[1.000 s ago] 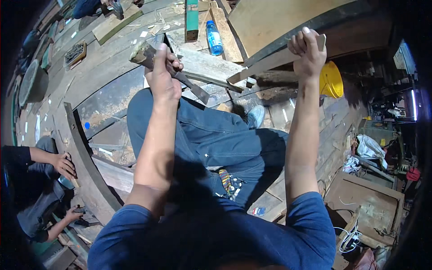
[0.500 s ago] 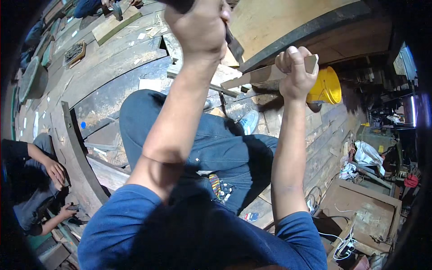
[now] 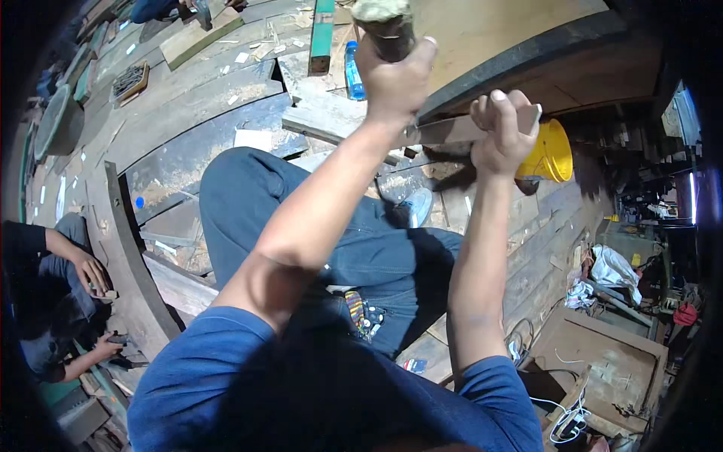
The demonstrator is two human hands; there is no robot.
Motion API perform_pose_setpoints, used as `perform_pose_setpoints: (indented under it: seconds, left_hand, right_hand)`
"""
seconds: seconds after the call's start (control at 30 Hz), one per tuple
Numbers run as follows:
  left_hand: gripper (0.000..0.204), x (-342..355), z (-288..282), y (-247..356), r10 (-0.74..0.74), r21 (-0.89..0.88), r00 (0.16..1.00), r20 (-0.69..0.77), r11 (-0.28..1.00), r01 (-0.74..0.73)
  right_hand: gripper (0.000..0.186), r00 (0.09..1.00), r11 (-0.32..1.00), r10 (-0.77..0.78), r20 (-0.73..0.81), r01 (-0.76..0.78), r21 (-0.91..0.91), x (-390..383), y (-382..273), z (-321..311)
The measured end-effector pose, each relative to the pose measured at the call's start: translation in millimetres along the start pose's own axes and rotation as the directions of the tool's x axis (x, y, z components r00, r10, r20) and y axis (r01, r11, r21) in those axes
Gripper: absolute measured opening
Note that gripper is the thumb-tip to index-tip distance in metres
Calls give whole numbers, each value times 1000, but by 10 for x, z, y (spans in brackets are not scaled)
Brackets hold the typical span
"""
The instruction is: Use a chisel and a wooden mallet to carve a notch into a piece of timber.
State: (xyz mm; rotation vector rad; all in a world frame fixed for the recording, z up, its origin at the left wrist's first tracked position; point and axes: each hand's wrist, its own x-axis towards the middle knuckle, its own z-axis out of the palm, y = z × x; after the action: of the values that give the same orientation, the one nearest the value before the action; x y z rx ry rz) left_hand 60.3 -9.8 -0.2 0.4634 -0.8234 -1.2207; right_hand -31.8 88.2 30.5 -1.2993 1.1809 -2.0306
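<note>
My left hand (image 3: pixel 395 87) is closed round a tool with a dark, thick handle (image 3: pixel 393 41). Its pale, rough end points up at the top of the picture, and its working end is hidden behind my hand. My right hand (image 3: pixel 504 135) grips a narrow wooden strip (image 3: pixel 452 130) by its right end, the tip showing past my fingers. The strip's left end lies close to my left wrist, over a pale wooden block (image 3: pixel 324 119) on the floor. I sit with bent legs, a blue-grey shoe (image 3: pixel 418 205) showing below the strip.
A yellow bucket (image 3: pixel 553 151) stands just right of my right hand. Beyond are a blue bottle (image 3: pixel 354 71), a green-sided beam (image 3: pixel 321 38) and a large wooden panel (image 3: pixel 512 45). A co-worker's hands (image 3: pixel 90 275) are at left, near a long plank (image 3: pixel 135 248). Wood chips litter the floorboards.
My left hand with the tool has swung right and down towards the strip, its handle end now visible. The bottle and green-sided beam have come into view. My right hand stays on the strip.
</note>
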Motion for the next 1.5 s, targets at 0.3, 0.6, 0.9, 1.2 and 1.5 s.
perform_pose_setpoints:
  seconds: [0.3,0.6,0.9,1.2,1.5]
  left_hand:
    - [14,-109,93,83,-40,-47,997,63,998,43]
    - [10,-22,549,278,186,191,894,-407,975,-116]
    - [18,-100,84,27,-42,-17,999,25,999,42]
    - [13,-255,195,87,-66,63,984,167,996,56]
    - [8,-308,132,3,-63,-8,990,126,998,64]
  right_hand:
    - [33,1000,1000,-1,-18,1,9,-28,-53,32]
    - [31,999,999,2,42,0,-32,-23,-12,9]
    - [34,997,997,-15,71,10,73,-79,-23,-14]
    - [34,998,996,-31,60,26,83,-114,-45,-177]
    - [34,994,998,-63,88,61,18,-135,-83,-104]
